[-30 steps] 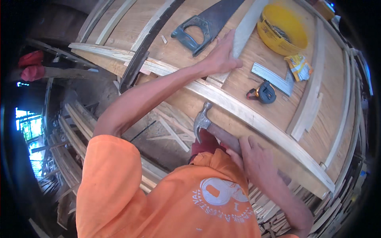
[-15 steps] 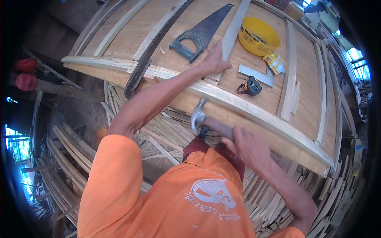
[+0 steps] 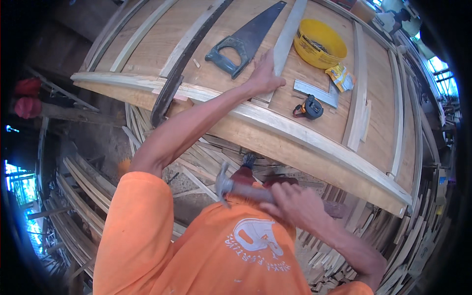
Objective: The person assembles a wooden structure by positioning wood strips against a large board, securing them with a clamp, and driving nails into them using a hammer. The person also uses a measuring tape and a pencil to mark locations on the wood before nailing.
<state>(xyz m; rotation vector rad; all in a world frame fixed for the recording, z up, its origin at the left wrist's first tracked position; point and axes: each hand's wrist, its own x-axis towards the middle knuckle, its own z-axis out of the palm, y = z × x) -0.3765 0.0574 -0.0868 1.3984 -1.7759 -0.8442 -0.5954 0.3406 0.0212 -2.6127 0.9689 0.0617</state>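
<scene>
My right hand [image 3: 300, 206] is closed round the handle of a claw hammer [image 3: 225, 186], held in front of my orange shirt, off the near edge of the wooden panel. The hammer is slightly blurred, its head pointing left. My left hand [image 3: 265, 77] grips a pale wooden slat [image 3: 286, 43] near its lower end, with the thumb across it. That slat lies on the plywood of the panel and meets the long near rail [image 3: 295, 129]. Left of it rests a handsaw [image 3: 246, 42]; to its right are a tape measure [image 3: 309, 107] and a metal square [image 3: 319, 91].
A yellow tub [image 3: 319, 45] holding small metal pieces, perhaps nails, stands beside a yellow packet [image 3: 340, 77]. A dark bar [image 3: 169, 96] crosses the rail and overhangs the near edge. Scrap strips [image 3: 88, 189] litter the floor below, around my feet.
My right hand has drawn the hammer down and left, away from the panel's near edge toward my body. The left hand keeps its hold on the slat.
</scene>
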